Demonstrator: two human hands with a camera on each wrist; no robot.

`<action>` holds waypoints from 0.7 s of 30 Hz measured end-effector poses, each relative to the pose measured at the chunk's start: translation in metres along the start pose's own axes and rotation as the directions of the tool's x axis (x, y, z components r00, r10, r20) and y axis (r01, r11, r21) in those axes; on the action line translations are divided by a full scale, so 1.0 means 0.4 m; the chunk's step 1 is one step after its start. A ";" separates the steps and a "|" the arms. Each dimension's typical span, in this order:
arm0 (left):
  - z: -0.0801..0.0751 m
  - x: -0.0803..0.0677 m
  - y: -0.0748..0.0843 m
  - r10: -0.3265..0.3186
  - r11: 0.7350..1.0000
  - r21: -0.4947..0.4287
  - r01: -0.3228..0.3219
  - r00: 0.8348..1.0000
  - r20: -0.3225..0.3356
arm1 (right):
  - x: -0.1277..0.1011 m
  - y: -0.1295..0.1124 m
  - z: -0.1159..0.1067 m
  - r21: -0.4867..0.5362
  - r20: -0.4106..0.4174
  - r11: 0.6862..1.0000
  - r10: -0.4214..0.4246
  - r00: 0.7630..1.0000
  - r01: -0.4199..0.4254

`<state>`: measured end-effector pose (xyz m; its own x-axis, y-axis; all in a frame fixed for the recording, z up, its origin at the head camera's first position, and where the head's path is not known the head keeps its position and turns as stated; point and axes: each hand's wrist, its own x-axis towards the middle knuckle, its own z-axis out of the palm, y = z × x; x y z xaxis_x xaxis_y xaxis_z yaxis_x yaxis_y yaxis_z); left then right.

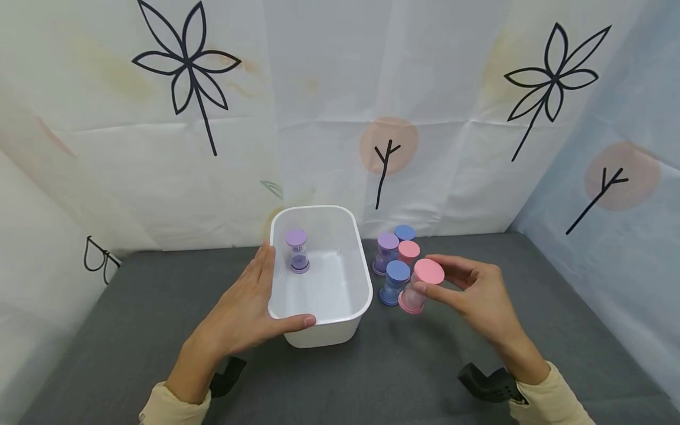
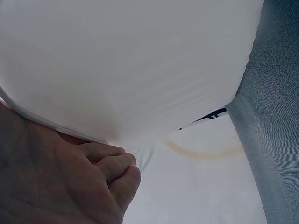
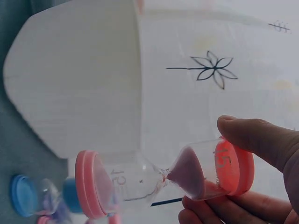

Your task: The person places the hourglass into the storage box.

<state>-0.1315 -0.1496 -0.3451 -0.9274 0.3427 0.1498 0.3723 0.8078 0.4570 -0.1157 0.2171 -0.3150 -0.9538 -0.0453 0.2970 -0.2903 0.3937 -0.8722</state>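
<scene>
My right hand [image 1: 480,298] pinches a pink-capped sand timer [image 1: 428,271] between thumb and fingers near its upper cap. In the right wrist view the glass of this pink sand timer [image 3: 187,175] bears the number 15, with pink sand in the bulb nearer my fingers. A white plastic bin [image 1: 337,289] stands in the middle, and a purple sand timer [image 1: 296,238] is upright inside it. My left hand [image 1: 236,310] rests against the bin's left side, fingers extended along it and thumb across the front rim.
Right of the bin several sand timers cluster: a purple one [image 1: 387,242], a rear blue one [image 1: 405,232], a smaller-looking pink one [image 1: 408,250] and a front blue one [image 1: 396,273]. A dark grey cloth [image 1: 175,295] covers the table; a patterned curtain [image 1: 319,88] hangs behind.
</scene>
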 end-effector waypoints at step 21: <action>0.003 0.003 -0.005 0.014 1.000 -0.006 -0.015 1.000 -0.013 | 0.135 -0.147 0.083 0.337 0.070 0.941 -0.064 0.996 0.037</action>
<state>-0.1334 -0.1501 -0.3468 -0.9223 0.3482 0.1675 0.3855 0.8000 0.4598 -0.1525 0.1610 -0.2606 -0.9363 -0.1344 0.3244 -0.3344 0.0597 -0.9405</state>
